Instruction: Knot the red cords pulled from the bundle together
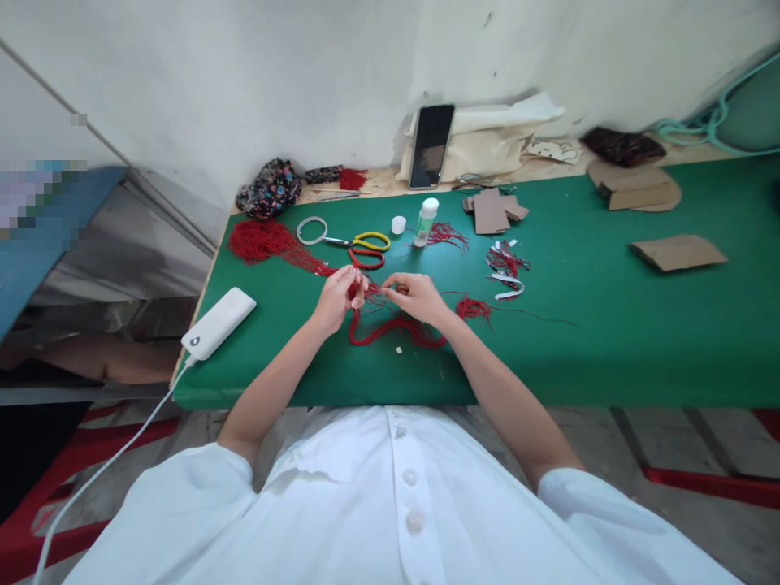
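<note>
My left hand is closed in a pinch on red cord, just in front of the scissors. Close by on the right, my right hand has its thumb and finger pinched at the ends of loose red strands. A thicker red braided cord hangs from the left hand and curves over the green tabletop, passing below the right hand. Behind the hands lie scissors with one yellow and one red handle. A large bundle of red thread trails toward my left hand from the left.
A white power bank with a cable lies at left. Behind the hands are a tape ring, a glue stick and its cap. A phone leans by the wall. Cardboard pieces and thread scraps lie right.
</note>
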`<move>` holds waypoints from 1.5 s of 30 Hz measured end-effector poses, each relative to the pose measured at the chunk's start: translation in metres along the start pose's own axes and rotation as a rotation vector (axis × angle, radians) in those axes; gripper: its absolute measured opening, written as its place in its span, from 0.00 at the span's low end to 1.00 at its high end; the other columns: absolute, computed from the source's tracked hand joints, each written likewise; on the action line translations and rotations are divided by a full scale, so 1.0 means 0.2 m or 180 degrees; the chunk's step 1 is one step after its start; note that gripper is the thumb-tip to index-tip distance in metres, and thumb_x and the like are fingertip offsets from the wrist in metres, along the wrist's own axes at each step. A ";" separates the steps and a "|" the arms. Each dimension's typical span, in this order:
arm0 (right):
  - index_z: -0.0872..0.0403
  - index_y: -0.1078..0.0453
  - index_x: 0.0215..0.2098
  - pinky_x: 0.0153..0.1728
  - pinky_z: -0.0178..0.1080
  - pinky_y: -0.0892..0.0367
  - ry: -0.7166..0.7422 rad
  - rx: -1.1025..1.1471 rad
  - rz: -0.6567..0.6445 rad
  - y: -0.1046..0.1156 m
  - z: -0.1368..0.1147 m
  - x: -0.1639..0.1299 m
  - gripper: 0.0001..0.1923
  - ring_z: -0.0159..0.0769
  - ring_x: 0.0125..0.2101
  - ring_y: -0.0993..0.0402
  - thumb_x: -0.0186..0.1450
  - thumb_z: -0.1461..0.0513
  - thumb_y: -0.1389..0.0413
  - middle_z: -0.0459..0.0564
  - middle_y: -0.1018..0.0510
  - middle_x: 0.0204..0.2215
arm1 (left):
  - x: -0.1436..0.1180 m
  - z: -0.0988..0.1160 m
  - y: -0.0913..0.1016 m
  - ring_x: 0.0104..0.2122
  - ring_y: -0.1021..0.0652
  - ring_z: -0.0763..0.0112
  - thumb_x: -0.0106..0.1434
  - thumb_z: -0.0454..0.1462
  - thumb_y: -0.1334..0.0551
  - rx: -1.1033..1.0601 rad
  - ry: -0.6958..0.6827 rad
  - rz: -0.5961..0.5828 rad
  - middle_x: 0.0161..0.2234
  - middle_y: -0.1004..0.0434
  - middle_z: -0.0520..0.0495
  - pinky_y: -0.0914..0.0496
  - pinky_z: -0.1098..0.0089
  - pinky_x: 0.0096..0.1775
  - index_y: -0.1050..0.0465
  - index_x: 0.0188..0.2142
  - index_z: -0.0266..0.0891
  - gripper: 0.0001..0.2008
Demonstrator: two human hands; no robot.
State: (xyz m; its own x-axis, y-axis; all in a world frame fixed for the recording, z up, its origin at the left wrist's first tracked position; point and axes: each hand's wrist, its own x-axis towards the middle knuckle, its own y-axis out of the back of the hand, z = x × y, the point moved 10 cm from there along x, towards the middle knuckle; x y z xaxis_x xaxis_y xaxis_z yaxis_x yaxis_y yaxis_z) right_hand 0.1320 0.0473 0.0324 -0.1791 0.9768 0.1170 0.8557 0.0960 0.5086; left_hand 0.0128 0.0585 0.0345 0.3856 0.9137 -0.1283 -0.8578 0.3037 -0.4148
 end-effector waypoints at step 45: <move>0.57 0.27 0.43 0.39 0.52 0.34 -0.2248 -0.2113 0.2453 0.86 0.32 -0.26 0.17 0.52 0.40 0.27 0.65 0.58 0.53 0.66 0.24 0.37 | 0.01 0.00 0.01 0.17 0.38 0.83 0.65 0.37 0.42 -0.0002 0.0056 0.0028 0.20 0.38 0.55 0.43 0.78 0.22 0.41 0.25 0.37 0.13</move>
State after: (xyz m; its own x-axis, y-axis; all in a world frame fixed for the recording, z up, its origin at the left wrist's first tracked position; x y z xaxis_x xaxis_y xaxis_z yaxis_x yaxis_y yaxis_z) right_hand 0.3195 0.0262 0.0583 0.7390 0.6444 0.1966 0.1732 -0.4637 0.8689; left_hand 0.0123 0.0606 0.0327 0.3839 0.9114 -0.1479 -0.8610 0.2955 -0.4140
